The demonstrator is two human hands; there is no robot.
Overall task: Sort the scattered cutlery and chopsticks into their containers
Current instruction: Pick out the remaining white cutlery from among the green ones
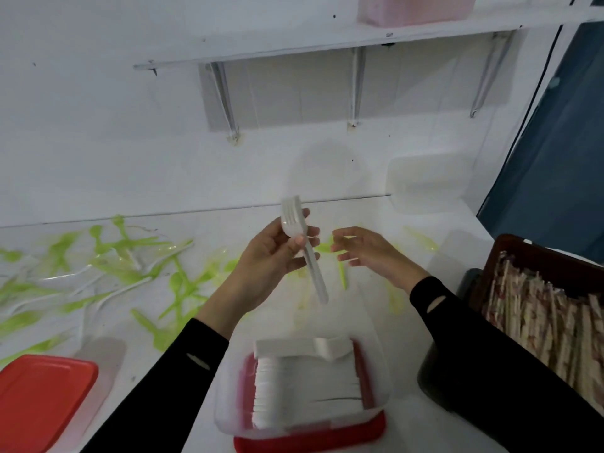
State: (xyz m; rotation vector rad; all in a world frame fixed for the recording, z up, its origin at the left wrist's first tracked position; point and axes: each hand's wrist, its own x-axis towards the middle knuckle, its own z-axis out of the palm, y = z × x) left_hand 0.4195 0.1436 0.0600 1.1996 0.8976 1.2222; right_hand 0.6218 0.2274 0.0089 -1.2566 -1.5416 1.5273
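Note:
My left hand (271,256) pinches a white plastic fork (302,246) near its head, tines up and handle hanging down, above the table. My right hand (366,253) hovers just right of the fork with relaxed fingers and holds nothing. Below them stands a clear plastic container (228,397) on a red lid, filled with a neat stack of white forks (304,387). Green and white plastic cutlery (130,269) lies scattered across the white table to the left. A dark brown tray (510,250) at the right holds several wrapped chopsticks (549,322).
A container with a red lid (42,393) sits at the near left. An empty clear container (428,184) stands against the wall at the back right. A black object (438,371) sits beside the tray. A shelf (327,40) hangs above the table.

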